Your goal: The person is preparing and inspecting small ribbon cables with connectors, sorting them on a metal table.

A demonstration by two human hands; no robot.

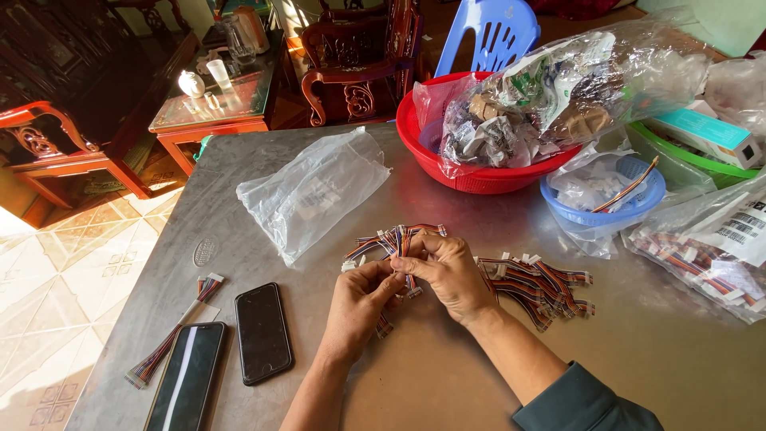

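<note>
1. Striped cables [399, 239] with white plugs are held as a small bundle between both hands, just above the middle of the metal table [447, 383].
2. The bundle is pinched by the left hand [361, 307], its thumb and fingers closed on the lower ends of the wires.
3. The upper part of the same bundle is gripped by the right hand [448, 271], fingers curled shut around it.
4. Two dark phones [262, 332] are laid side by side near the left edge, and a single long cable [174, 335] is stretched out just beside them.
5. A loose pile of cables [538, 283] is spread on the table just right of the right hand.
6. A clear bag of more cables [702, 267] is seen further right, at the table edge.
7. An empty-looking clear plastic bag [311, 191] is lying beyond the hands, to the left.
8. A small blue basket [606, 209] and a red basket [471, 172] stuffed with crumpled bags are set at the far side.
9. A blue plastic chair [488, 32] is placed behind the table.
</note>
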